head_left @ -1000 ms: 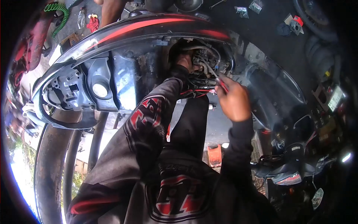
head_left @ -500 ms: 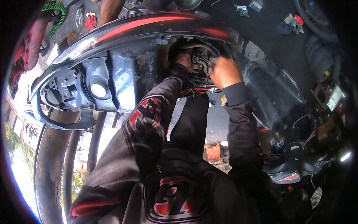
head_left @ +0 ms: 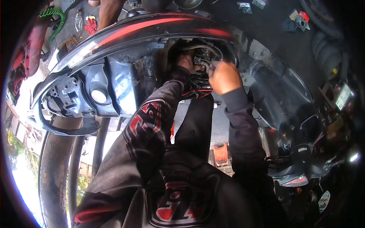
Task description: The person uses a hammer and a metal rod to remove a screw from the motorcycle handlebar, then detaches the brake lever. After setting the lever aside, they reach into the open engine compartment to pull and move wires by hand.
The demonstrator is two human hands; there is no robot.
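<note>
A scooter body with a black and red side panel point(head_left: 152, 26) lies across the upper middle. In its open bay sits a cluster of engine parts and hoses point(head_left: 202, 60). My left hand point(head_left: 186, 62) reaches into the bay at the cluster's left side, its fingers partly hidden among the parts. At the right side of the cluster is my right hand point(head_left: 225, 78), closed, with its fingertips pressed together against the parts; what they pinch is too small and blurred to name. Red and black wires point(head_left: 197, 92) run along the bay's lower edge.
Another person's bare limb point(head_left: 110, 13) shows behind the scooter. A green coiled hose point(head_left: 59, 19) and a red cloth point(head_left: 91, 26) are at upper left. Small plastic packets point(head_left: 244, 7) lie on the floor. An orange object point(head_left: 220, 154) stands below the bay.
My right hand has shifted slightly left and down, and its wrist has turned. My left hand stays in the bay. The whole view has shifted a little.
</note>
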